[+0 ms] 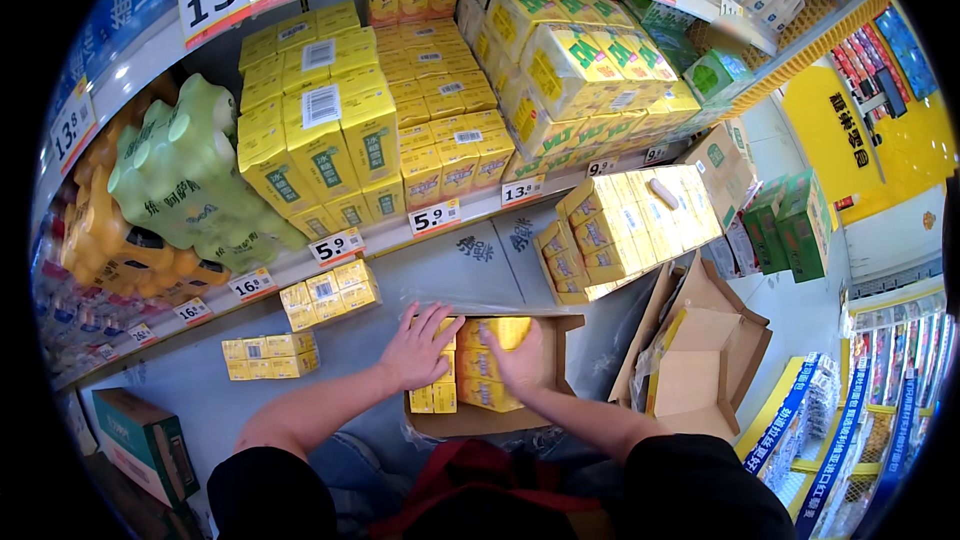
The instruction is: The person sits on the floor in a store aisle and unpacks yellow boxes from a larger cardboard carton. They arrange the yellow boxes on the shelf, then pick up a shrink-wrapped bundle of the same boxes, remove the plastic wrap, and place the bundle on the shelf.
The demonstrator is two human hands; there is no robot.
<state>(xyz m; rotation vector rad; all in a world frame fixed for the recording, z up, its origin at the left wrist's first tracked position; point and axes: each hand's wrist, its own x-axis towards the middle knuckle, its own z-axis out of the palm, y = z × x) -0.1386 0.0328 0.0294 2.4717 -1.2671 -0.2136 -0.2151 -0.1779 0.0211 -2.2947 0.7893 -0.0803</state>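
In front of me on the floor lies an open cardboard tray (517, 424) with yellow drink-carton multipacks in it. My right hand (521, 360) grips the far end of the larger carton pack (480, 366), thumb on its left and fingers on its right. My left hand (420, 349) lies with spread fingers over a second carton pack (433, 397) at the tray's left side. Its fingertips reach the tray's far edge, and it covers much of that pack. Clear plastic film (480, 307) pokes out around the tray.
Two small carton packs (330, 294) (270, 356) lie on the floor to the left. Stacked packs (637, 221) stand to the right, beside opened cardboard (694, 352). Ahead, a shelf (390, 232) with price tags holds carton multipacks and shrink-wrapped bottles (195, 172). A green-sided box (146, 442) is at lower left.
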